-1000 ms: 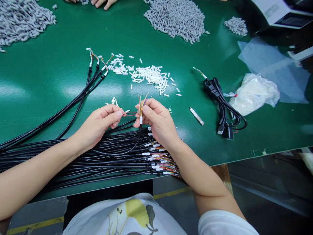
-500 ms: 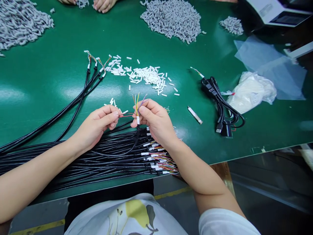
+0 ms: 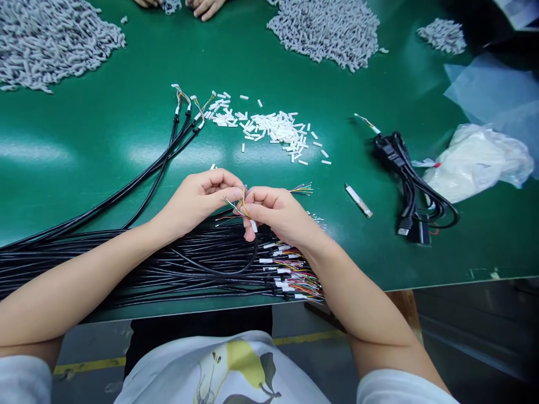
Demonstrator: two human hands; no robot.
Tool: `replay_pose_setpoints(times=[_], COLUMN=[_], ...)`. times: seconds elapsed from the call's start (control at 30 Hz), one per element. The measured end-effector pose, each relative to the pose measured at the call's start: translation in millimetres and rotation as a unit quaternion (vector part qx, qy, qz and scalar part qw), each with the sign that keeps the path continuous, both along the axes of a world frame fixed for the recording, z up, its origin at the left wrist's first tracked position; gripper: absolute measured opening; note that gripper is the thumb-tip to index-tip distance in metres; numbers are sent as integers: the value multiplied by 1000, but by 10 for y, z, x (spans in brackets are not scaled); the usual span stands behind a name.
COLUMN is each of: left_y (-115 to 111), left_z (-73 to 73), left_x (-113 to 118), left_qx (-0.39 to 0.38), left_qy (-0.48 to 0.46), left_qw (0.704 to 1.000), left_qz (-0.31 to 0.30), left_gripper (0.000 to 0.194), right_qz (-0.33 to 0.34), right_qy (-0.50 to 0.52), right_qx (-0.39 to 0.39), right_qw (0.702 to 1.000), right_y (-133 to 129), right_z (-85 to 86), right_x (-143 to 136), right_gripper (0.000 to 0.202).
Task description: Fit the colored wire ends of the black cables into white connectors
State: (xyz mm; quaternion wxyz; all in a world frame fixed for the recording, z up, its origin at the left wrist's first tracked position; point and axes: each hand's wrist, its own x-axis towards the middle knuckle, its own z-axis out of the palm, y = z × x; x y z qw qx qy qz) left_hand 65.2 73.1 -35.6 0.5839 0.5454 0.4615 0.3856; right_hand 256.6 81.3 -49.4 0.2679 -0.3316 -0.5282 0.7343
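Observation:
Thumb and finger of my right hand (image 3: 275, 216) are closed on the end of a black cable (image 3: 253, 252), just by its white sleeve (image 3: 253, 225). Thin coloured wires (image 3: 242, 205) fan out of that end. My left hand (image 3: 208, 199) pinches at the wire tips, its fingertips almost touching those of the right. Which wires it grips is partly hidden. Below both hands lies a bundle of black cables (image 3: 189, 280), with white sleeves and bared coloured wire ends (image 3: 301, 278) at its right end.
Small white connectors (image 3: 280, 129) lie scattered ahead, beside a few black cables with fitted ends (image 3: 168, 151). Grey pieces are heaped at the left (image 3: 54, 45) and far side (image 3: 328, 28). To the right are a small blade tool (image 3: 359, 201), a coiled USB cable (image 3: 404, 174) and a plastic bag (image 3: 480, 160). Another person's hands (image 3: 204, 7) work opposite.
My left hand has let go of the red wire out to the side and come in against the right hand at the other wires. The view has shifted left.

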Motion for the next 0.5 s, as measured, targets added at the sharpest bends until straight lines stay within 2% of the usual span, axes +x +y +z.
replay_pose_setpoints(times=[0.17,0.33,0.5], left_y=[14,4,-54], left_z=[-5,-87,-114], left_x=[-5,-37,-14], left_qx=[12,6,-19], left_qy=[-7,-37,-70], left_qw=[1000,999,997], left_qz=[-15,16,30], left_gripper=[18,26,21], right_qz=[22,7,-13], right_qy=[-18,15,20], right_qx=[5,5,-9], right_qw=[1000,1000,1000], right_y=[-2,6,23], right_z=[11,-19,-43], right_x=[-6,17,32], right_gripper=[26,15,20])
